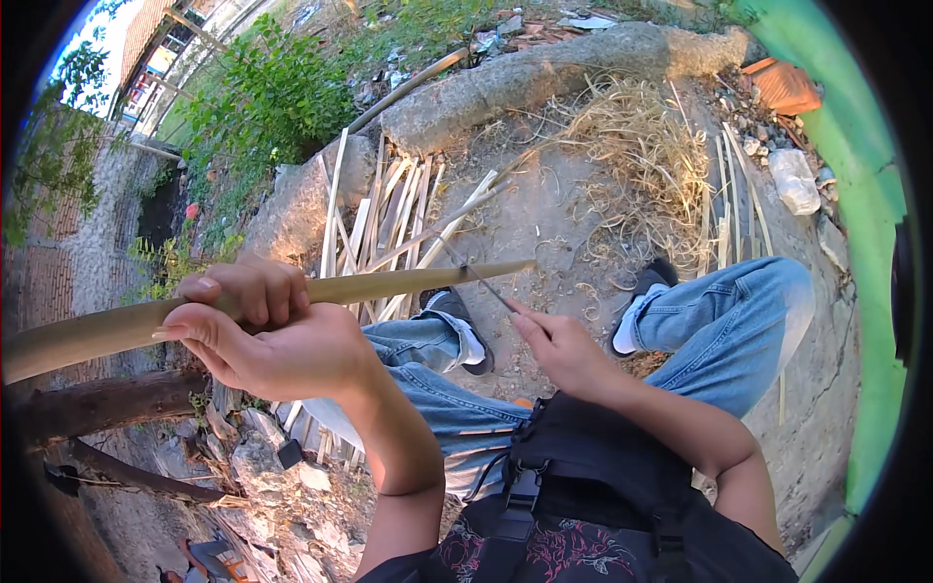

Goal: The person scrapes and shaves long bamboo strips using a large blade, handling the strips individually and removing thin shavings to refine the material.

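My left hand is wrapped round a long split bamboo piece. It runs from the left rim across to a tapered end above the ground between my feet. In my right hand, closed round its handle, is a knife with a thin dark blade. The blade crosses the bamboo a little short of the tapered end and appears to touch it. Most of the knife's handle is hidden by my fingers. Below the bamboo are my legs in blue jeans, knees apart.
Pale bamboo strips lie beyond my left foot, with more strips at the right. Curly shavings are heaped ahead, before a stone kerb. A green wall bounds the right; a log lies left. Another person shows lower left.
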Action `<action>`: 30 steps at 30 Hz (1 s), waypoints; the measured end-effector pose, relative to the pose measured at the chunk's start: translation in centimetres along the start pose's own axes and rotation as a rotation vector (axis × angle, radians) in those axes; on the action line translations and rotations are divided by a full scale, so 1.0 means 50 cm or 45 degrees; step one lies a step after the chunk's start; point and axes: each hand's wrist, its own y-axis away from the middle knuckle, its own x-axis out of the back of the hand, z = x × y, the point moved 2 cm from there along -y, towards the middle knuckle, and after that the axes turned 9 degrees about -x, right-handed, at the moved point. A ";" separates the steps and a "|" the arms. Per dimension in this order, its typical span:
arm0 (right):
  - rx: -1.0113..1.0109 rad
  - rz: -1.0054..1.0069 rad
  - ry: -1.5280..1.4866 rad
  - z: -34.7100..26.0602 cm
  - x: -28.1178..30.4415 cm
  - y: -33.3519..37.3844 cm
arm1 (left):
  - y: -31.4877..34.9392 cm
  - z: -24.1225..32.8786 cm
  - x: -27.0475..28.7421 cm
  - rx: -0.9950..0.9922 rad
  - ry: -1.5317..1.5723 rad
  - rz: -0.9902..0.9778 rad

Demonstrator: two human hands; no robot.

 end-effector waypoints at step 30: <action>-0.108 0.098 0.124 0.304 0.003 -0.198 | -0.081 -0.061 0.113 0.102 -0.039 0.064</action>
